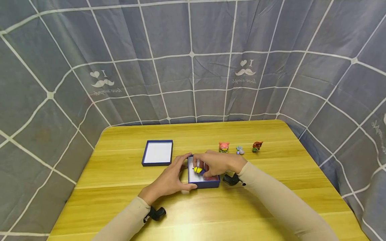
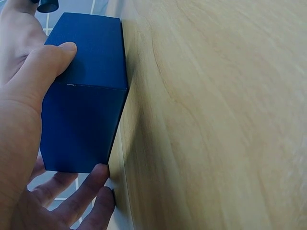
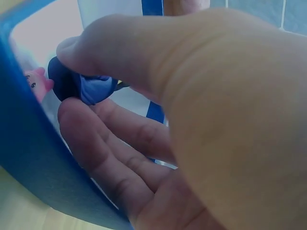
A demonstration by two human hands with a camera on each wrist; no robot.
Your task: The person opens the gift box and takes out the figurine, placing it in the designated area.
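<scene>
A dark blue open box (image 1: 208,184) with a white inside stands on the table in front of me. My left hand (image 1: 170,180) grips its left end, thumb on the near wall and fingers round the far side; the left wrist view shows the thumb flat on the blue wall (image 2: 91,115). Over the opening, my right hand (image 1: 217,162) pinches a small yellow-and-blue figurine (image 1: 198,170) between thumb and fingers. Its dark blue part (image 3: 93,88) shows in the right wrist view, the rest hidden by the hand. A pink figurine (image 3: 38,84) lies inside the box.
The matching shallow lid (image 1: 157,152), white inside, lies open side up to the left. Behind the right hand stand a pink figurine (image 1: 223,146), a blue-grey one (image 1: 239,150) and a red-brown one (image 1: 257,146). A grey checked curtain (image 1: 169,77) surrounds the table.
</scene>
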